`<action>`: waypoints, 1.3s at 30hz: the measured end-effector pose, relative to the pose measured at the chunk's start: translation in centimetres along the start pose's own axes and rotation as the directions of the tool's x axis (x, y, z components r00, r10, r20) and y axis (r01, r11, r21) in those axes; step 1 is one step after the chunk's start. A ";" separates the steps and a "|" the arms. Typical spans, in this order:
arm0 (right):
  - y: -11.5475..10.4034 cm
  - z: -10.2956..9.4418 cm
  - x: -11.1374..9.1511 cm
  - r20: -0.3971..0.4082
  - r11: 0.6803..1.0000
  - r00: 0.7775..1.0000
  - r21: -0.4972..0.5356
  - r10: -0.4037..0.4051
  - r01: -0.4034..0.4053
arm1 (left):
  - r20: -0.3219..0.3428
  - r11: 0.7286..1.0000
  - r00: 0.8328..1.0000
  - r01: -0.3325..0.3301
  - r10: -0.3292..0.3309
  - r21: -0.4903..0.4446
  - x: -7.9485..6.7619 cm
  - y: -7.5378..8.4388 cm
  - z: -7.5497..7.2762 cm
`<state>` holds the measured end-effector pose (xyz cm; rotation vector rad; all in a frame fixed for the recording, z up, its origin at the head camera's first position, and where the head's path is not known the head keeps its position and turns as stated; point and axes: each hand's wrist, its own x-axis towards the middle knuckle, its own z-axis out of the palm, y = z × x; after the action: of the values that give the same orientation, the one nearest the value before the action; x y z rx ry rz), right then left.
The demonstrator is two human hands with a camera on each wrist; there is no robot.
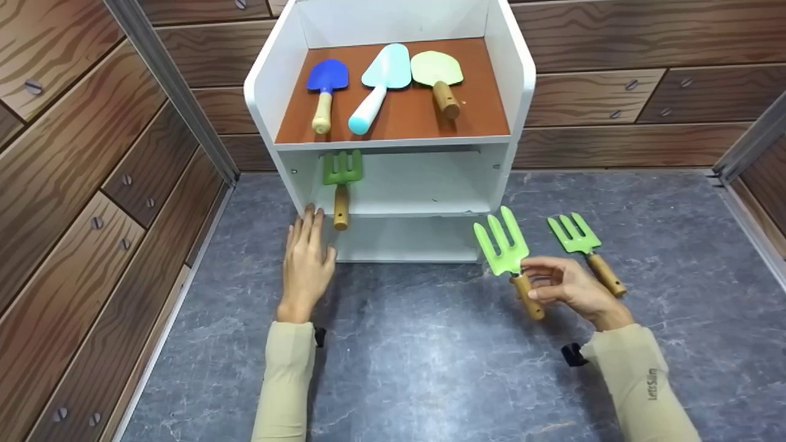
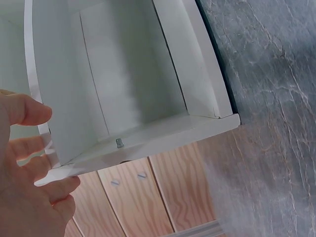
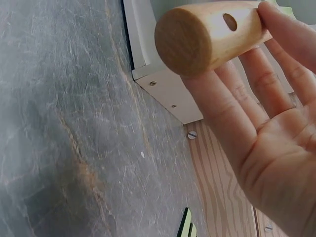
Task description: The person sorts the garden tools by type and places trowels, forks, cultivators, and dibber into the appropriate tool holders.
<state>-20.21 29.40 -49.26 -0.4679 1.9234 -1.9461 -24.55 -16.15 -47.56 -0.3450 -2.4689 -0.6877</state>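
Observation:
My right hand (image 1: 574, 288) pinches the wooden handle of a light green hand fork (image 1: 505, 248) between thumb and fingers, holding it raised at the shelf's front right, tines pointing away. In the right wrist view, the round handle end (image 3: 182, 42) lies across the fingers. My left hand (image 1: 304, 264) rests with fairly straight fingers against the left front edge of a white shelf unit (image 1: 393, 146); the left wrist view shows its fingers at that corner. Close beside it, a darker green hand fork (image 1: 342, 169) lies in the middle compartment, handle jutting over the edge.
Another green hand fork (image 1: 577, 236) lies on the grey marbled surface (image 1: 430, 368), right of my right hand. On the brown top shelf (image 1: 405, 123) lie a blue trowel (image 1: 328, 77), a turquoise trowel (image 1: 388, 67) and a pale green trowel (image 1: 437, 69). Wood-patterned walls (image 1: 614, 37) surround the unit.

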 end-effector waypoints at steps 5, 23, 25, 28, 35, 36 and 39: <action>-0.5 0.3 0.3 -0.007 0.998 1.000 -0.057 0.005 -0.006 | 0.000 1.000 1.000 -0.002 0.002 -0.004 0.1 0.0 0.0; -2.8 1.8 3.2 0.013 0.988 0.999 -0.145 0.049 -0.047 | -0.006 1.000 1.000 -0.006 0.006 -0.009 0.0 0.1 0.1; -3.3 2.0 3.5 0.013 0.989 0.999 -0.140 0.045 -0.042 | -0.004 1.000 1.000 -0.003 0.003 -0.009 0.1 0.1 0.1; -3.8 2.3 3.8 0.006 0.993 0.999 -0.109 0.054 -0.053 | -0.002 1.000 1.000 0.000 0.000 -0.013 0.2 0.1 0.0; -4.7 3.3 4.9 0.002 0.994 0.996 -0.061 0.090 -0.090 | 0.006 1.000 1.000 0.006 -0.006 -0.016 0.0 0.0 0.0; -4.8 3.4 5.0 0.001 0.993 0.995 -0.062 0.096 -0.095 | 0.008 1.000 1.000 0.009 -0.008 -0.016 0.0 -0.1 0.1; -5.2 3.9 5.5 0.006 0.992 0.994 -0.062 0.108 -0.107 | 0.012 1.000 1.000 0.011 -0.011 -0.018 -0.1 -0.1 0.1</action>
<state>-23.31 23.42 -44.16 -0.3817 1.9647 -1.8190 -24.55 -16.21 -47.71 -0.3439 -2.4789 -0.7147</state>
